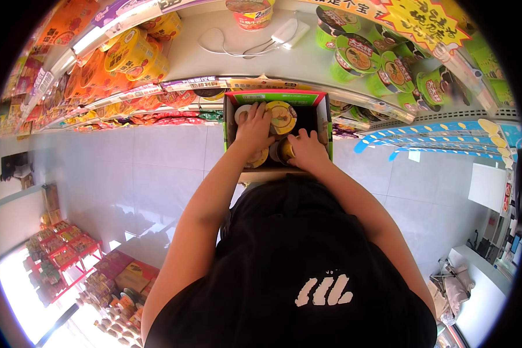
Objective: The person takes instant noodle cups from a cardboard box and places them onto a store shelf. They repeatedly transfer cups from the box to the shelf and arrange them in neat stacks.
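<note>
An uncovered cardboard box (329, 150) with red and green flaps stands before me, below the shelf edge. Inside are several instant noodle cups, among them a yellow-lidded cup (282, 116) at the top middle. My left hand (255, 126) lies over the cups on the box's left side, fingers spread, between a white round cup end (242, 114) and the yellow lid. Below its wrist another yellow cup (259, 159) shows in part. In the lower right of the box my right hand (308, 150) is curled round a yellow and dark cup (286, 151) lying on its side.
Above the box, a shelf (191, 48) holds yellow noodle tubs (128, 50), green noodle tubs (356, 54), one red tub (250, 14) and a white device (290, 32) with a cable. Blue display strips (439, 139) jut out at right. Stacked goods (126, 278) stand lower left.
</note>
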`<control>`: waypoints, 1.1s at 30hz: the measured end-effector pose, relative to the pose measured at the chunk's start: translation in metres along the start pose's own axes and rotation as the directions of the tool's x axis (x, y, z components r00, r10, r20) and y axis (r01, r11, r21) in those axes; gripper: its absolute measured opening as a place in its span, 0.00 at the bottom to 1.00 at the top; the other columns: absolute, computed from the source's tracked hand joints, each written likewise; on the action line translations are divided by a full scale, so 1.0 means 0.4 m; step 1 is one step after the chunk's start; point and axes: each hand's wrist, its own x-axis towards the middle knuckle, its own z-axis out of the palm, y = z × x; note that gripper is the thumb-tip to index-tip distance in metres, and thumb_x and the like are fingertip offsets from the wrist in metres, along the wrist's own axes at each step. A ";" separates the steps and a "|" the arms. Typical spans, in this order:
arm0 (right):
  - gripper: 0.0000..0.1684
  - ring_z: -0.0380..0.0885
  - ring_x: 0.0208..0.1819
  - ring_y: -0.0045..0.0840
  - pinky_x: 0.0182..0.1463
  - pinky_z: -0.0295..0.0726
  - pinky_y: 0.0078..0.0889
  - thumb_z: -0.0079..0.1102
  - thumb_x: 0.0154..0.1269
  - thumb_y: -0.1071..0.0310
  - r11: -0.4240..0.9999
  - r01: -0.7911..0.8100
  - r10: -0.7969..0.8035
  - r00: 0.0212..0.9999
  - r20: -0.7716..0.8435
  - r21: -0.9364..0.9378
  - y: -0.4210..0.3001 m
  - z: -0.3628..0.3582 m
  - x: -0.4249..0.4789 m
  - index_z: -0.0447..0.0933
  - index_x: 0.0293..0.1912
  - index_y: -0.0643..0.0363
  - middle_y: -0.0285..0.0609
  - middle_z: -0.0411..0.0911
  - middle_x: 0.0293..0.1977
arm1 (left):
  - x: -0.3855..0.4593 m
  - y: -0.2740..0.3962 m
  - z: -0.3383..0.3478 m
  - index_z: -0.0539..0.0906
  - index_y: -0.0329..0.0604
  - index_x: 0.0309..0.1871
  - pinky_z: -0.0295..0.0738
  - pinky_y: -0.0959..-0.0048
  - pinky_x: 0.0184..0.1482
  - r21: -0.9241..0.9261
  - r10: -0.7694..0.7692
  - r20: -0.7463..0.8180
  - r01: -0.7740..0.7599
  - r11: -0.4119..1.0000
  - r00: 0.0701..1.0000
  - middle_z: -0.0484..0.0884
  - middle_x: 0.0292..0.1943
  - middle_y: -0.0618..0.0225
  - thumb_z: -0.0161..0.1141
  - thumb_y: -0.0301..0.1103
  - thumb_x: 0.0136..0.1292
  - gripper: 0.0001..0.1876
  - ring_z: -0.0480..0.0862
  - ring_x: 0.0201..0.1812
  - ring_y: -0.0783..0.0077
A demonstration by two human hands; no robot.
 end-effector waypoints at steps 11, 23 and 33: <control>0.49 0.70 0.62 0.55 0.62 0.83 0.46 0.82 0.52 0.53 0.905 0.081 -0.021 0.989 -0.148 0.418 -0.002 0.159 0.041 0.65 0.66 0.62 0.58 0.64 0.62 | -0.006 -0.049 0.006 0.80 0.42 0.63 0.62 0.44 0.72 -0.125 0.042 -0.029 -0.045 0.991 0.999 0.69 0.73 0.51 0.69 0.51 0.61 0.31 0.63 0.78 0.49; 0.50 0.69 0.70 0.46 0.63 0.77 0.57 0.59 0.76 0.51 0.146 -0.421 0.313 0.878 0.362 0.895 0.005 0.098 0.121 0.39 0.83 0.47 0.54 0.65 0.73 | -0.088 -0.028 -0.020 0.72 0.42 0.73 0.59 0.45 0.77 -0.008 0.063 -0.052 -0.063 0.998 0.997 0.62 0.77 0.50 0.74 0.54 0.57 0.43 0.59 0.79 0.42; 0.44 0.81 0.51 0.42 0.36 0.84 0.45 0.54 0.78 0.47 0.314 -0.406 0.279 0.904 0.325 0.858 0.019 0.128 0.130 0.44 0.82 0.46 0.54 0.74 0.64 | -0.143 0.007 -0.053 0.66 0.50 0.78 0.66 0.47 0.75 0.072 0.010 0.193 -0.025 0.997 0.981 0.56 0.81 0.50 0.85 0.51 0.39 0.59 0.58 0.81 0.44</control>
